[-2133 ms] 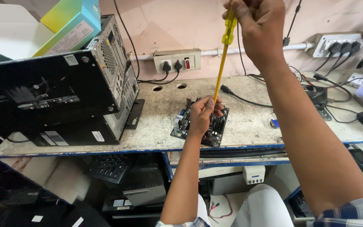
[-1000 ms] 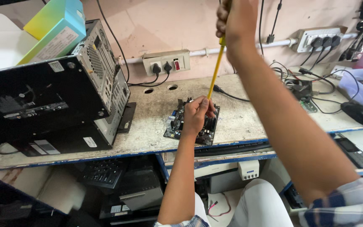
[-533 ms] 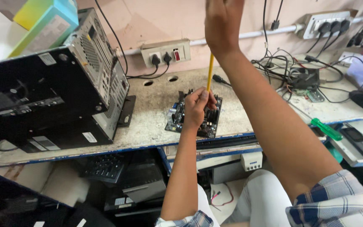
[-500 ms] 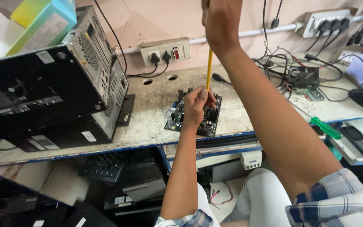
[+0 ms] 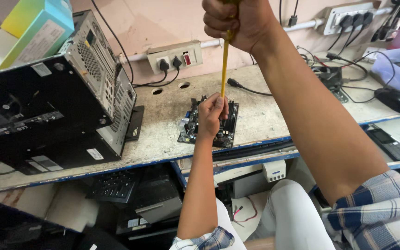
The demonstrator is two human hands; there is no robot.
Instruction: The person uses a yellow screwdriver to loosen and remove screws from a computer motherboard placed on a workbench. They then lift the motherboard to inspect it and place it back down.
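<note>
Near bench edge (image 5: 163, 157), motherboard (image 5: 230, 122) under hands (image 5: 211, 111)

Bright, even daylight across the whole view, soft and a touch warm on the pink wall (image 5: 163, 23). Light seems to fall from above and toward twelve o'clock: the worn bench top (image 5: 163, 120) glows pale, nearly washed out around three o'clock. Shadows are gentle; a faint one sits under the left hand (image 5: 211, 113) on the circuit board (image 5: 228, 127). Below the bench, from six to nine o'clock, everything sinks into murk. The black computer case (image 5: 47, 115) swallows detail at nine o'clock. The right hand (image 5: 237, 21), close to the lens, looks slightly soft. Wide-angle stretch bows the bench edge and enlarges the forearm toward four o'clock.
</note>
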